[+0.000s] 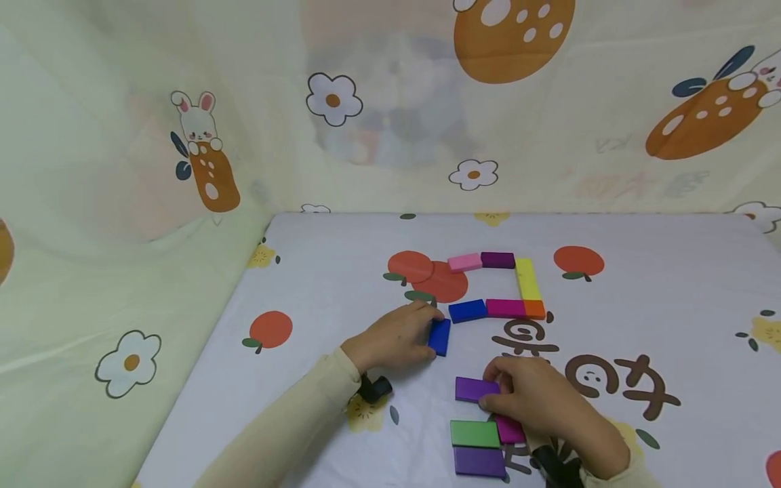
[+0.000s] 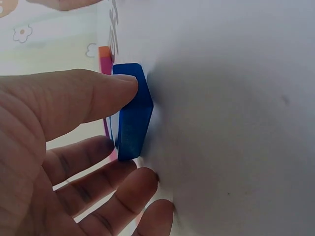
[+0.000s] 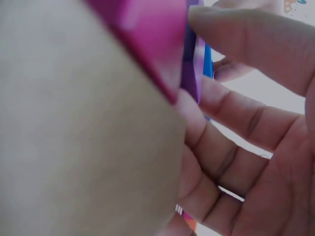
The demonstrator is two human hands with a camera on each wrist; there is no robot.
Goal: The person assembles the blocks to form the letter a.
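Observation:
A blue domino-like block (image 1: 439,337) is pinched between the thumb and fingers of my left hand (image 1: 393,339). In the left wrist view the thumb lies on one end of that blue block (image 2: 133,113). My right hand (image 1: 537,393) holds the right end of a purple block (image 1: 474,390) by thumb and fingertips. Just beyond the left hand a line of blocks bends round: a second blue block (image 1: 467,311), a magenta one (image 1: 505,308), an orange one (image 1: 534,310), a yellow one (image 1: 528,278), a dark purple one (image 1: 497,260) and a pink one (image 1: 465,263).
Near the front lie a green block (image 1: 474,434), another purple block (image 1: 479,462) and a magenta block (image 1: 510,430) partly under the right hand. A printed white cloth (image 1: 317,285) covers the table. Patterned curtains (image 1: 390,149) rise behind and at the left.

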